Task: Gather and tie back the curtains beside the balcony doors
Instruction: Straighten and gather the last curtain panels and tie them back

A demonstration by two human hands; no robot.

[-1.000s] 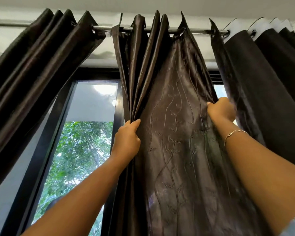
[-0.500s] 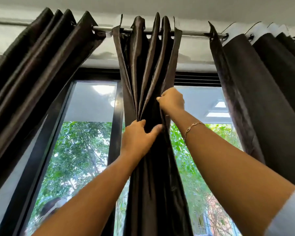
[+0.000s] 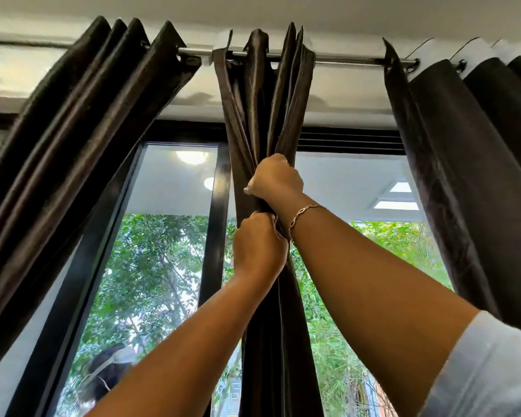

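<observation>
Balcony doors [image 3: 214, 236] fill the view, dark frame post near centre. Left curtain [image 3: 73, 130] is bunched at 10 o'clock and right curtain [image 3: 463, 176] at 2 o'clock, both on the rod [image 3: 349, 60]. Middle curtain [image 3: 262, 100] runs 12 to 6, gathered into one narrow bundle. Right grip [image 3: 275, 179] at centre, fist fully closed round the bundle. Left grip [image 3: 259, 248] just below, touching it, fingers wrapped round the same bundle. Chain bracelet [image 3: 306, 210] on right wrist.

No readable text, labels, brands or numbers showed anywhere; curtains [image 3: 265, 115], rod [image 3: 349, 60] and door frame [image 3: 214, 221] carried no markings.
</observation>
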